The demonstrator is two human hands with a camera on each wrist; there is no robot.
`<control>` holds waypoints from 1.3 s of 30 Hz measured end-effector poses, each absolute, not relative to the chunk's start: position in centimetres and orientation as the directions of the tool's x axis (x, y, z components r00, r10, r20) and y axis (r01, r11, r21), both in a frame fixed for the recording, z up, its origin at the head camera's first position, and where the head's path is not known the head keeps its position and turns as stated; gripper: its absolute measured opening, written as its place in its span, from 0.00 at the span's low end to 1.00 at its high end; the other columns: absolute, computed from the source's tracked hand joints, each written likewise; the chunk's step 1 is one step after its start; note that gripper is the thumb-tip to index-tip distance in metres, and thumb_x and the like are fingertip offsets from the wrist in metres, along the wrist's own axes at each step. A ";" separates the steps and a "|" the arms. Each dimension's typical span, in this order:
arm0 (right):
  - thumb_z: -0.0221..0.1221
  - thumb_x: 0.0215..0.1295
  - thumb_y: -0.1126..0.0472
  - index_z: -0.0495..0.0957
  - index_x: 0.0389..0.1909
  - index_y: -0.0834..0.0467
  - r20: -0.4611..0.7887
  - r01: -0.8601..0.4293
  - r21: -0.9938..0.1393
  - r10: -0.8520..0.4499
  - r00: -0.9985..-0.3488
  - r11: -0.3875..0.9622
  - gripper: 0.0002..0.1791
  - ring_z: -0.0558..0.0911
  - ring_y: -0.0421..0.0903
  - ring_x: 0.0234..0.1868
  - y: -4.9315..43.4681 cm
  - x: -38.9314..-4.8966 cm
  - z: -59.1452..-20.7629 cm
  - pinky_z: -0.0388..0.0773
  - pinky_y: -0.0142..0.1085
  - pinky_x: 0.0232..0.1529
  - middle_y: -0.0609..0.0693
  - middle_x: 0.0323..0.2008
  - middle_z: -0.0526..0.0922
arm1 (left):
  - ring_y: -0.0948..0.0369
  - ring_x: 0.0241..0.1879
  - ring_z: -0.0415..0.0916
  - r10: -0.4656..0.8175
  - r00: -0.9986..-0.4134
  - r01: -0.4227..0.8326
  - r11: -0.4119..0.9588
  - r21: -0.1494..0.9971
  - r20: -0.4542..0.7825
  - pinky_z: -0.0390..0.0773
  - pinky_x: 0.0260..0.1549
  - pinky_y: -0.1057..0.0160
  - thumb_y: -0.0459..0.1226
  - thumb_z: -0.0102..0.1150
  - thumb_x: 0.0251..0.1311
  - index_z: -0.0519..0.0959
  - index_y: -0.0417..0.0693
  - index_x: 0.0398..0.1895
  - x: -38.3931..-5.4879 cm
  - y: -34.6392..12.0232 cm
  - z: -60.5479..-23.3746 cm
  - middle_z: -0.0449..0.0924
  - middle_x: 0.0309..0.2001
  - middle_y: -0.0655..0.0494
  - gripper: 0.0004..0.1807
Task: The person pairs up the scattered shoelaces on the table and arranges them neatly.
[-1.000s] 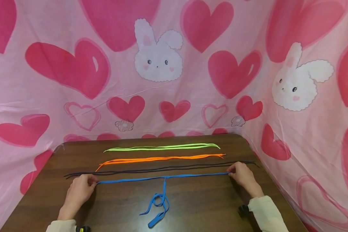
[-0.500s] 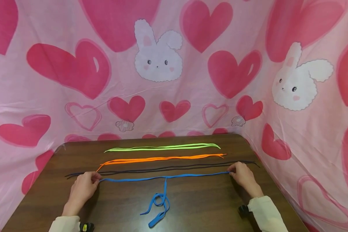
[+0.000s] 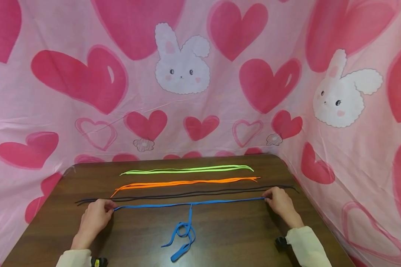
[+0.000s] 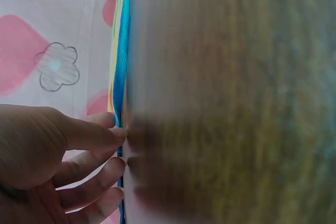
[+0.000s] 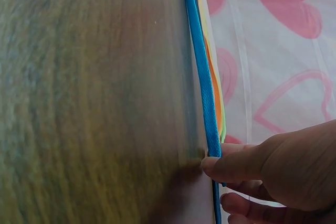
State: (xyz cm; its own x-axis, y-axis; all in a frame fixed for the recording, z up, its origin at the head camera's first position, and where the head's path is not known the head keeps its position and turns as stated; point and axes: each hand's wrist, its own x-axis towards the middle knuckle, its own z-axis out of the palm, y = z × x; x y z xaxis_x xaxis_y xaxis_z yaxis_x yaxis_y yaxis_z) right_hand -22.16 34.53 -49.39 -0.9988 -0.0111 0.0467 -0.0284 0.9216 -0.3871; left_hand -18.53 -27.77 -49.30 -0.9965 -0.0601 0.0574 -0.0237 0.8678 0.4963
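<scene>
A flat blue shoelace (image 3: 147, 205) stretches nearly straight across the table between the two hands. Its left end is pinched between thumb and forefinger of my left hand (image 3: 96, 218), the other fingers loosely bent in the left wrist view. At the far side, my right hand (image 3: 281, 204) pinches the right stretch of the lace between thumb and finger, low over the wood. From the lace's middle a blue length (image 3: 190, 215) runs toward me and ends in a loose loop and a folded tip. In the right wrist view the held blue lace (image 5: 207, 93) looks taut.
Beyond the blue lace lie a pair of dark laces (image 3: 200, 194), orange laces (image 3: 187, 182) and yellow-green laces (image 3: 187, 170), roughly parallel. The dark ones pass just beyond both hands. A pink heart-print cloth (image 3: 200, 100) hangs behind the brown table (image 3: 234, 237).
My left hand has shifted slightly right and away from me with its end of the blue shoelace, then settled. The right hand has stayed almost in place.
</scene>
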 end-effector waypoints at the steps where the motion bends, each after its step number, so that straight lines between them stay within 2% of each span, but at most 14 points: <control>1: 0.67 0.59 0.71 0.89 0.34 0.57 0.047 -0.027 -0.387 -0.010 -0.999 0.922 0.07 0.85 0.62 0.44 34.5 -22.2 -49.4 0.81 0.58 0.42 0.58 0.40 0.89 | 0.49 0.34 0.81 -0.062 -0.997 -0.026 0.868 0.496 0.056 0.77 0.29 0.44 0.27 0.65 0.56 0.87 0.44 0.33 -18.5 -27.8 -49.3 0.87 0.34 0.45 0.05; 18: 0.67 0.59 0.71 0.89 0.35 0.57 0.029 -0.019 -0.395 -0.009 -1.000 0.919 0.07 0.84 0.63 0.46 34.6 -21.9 -49.1 0.80 0.59 0.44 0.60 0.41 0.88 | 0.40 0.39 0.82 -0.071 -0.996 -0.031 0.872 0.488 0.063 0.77 0.31 0.39 0.28 0.64 0.58 0.89 0.46 0.32 -18.0 -28.0 -49.5 0.87 0.39 0.40 0.07; 22: 0.67 0.58 0.71 0.89 0.37 0.59 0.026 -0.021 -0.391 -0.012 -1.000 0.920 0.08 0.84 0.63 0.47 34.6 -21.8 -49.0 0.79 0.60 0.45 0.60 0.42 0.88 | 0.40 0.42 0.82 -0.035 -0.990 0.037 0.873 0.486 0.137 0.78 0.36 0.37 0.26 0.65 0.56 0.89 0.46 0.33 -17.9 -27.6 -49.7 0.87 0.40 0.41 0.09; 25: 0.67 0.58 0.71 0.87 0.39 0.61 0.046 -0.043 -0.408 -0.027 -0.999 0.912 0.08 0.85 0.61 0.44 34.2 -21.7 -48.6 0.80 0.58 0.45 0.60 0.41 0.88 | 0.41 0.43 0.82 0.049 -0.976 0.149 0.864 0.480 0.214 0.79 0.41 0.37 0.24 0.67 0.54 0.89 0.46 0.33 -18.0 -26.8 -49.4 0.86 0.40 0.45 0.10; 28: 0.67 0.59 0.72 0.86 0.40 0.63 0.084 -0.115 -0.450 -0.087 -0.993 0.885 0.08 0.85 0.56 0.40 32.7 -21.8 -48.0 0.81 0.54 0.43 0.58 0.39 0.88 | 0.47 0.41 0.84 0.162 -0.963 0.250 0.836 0.489 0.215 0.81 0.42 0.41 0.24 0.70 0.53 0.89 0.44 0.36 -18.2 -25.3 -48.6 0.87 0.39 0.49 0.09; 32: 0.67 0.60 0.73 0.86 0.41 0.62 0.116 -0.274 -0.500 -0.250 -0.961 0.821 0.09 0.85 0.49 0.38 29.2 -21.8 -47.1 0.83 0.47 0.42 0.53 0.38 0.87 | 0.59 0.35 0.82 0.347 -0.932 0.346 0.756 0.556 0.107 0.84 0.38 0.55 0.27 0.72 0.54 0.87 0.41 0.39 -18.2 -22.3 -47.4 0.87 0.37 0.54 0.09; 36: 0.67 0.62 0.71 0.87 0.43 0.60 0.104 -0.461 -0.498 -0.477 -0.873 0.734 0.10 0.83 0.48 0.42 24.6 -21.3 -46.4 0.83 0.45 0.46 0.50 0.41 0.86 | 0.66 0.31 0.79 0.526 -0.850 0.401 0.648 0.647 0.000 0.81 0.31 0.65 0.29 0.70 0.58 0.86 0.39 0.40 -18.0 -19.0 -46.7 0.86 0.35 0.56 0.07; 39: 0.66 0.64 0.69 0.87 0.46 0.58 0.059 -0.552 -0.488 -0.605 -0.794 0.676 0.10 0.82 0.47 0.47 20.9 -20.6 -46.1 0.81 0.45 0.51 0.47 0.43 0.86 | 0.67 0.28 0.75 0.586 -0.809 0.396 0.603 0.692 -0.048 0.78 0.29 0.67 0.30 0.69 0.60 0.87 0.41 0.39 -17.9 -16.7 -46.6 0.84 0.32 0.59 0.05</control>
State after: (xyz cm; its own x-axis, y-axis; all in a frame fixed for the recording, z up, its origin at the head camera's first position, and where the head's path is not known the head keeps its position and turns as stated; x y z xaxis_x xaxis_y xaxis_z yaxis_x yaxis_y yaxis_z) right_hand -20.59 20.91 -46.11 -0.7938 -0.6053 0.0591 -0.5520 0.6762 -0.4880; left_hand -17.91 -16.69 -46.63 -0.8091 0.5857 -0.0478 0.3959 0.6034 0.6922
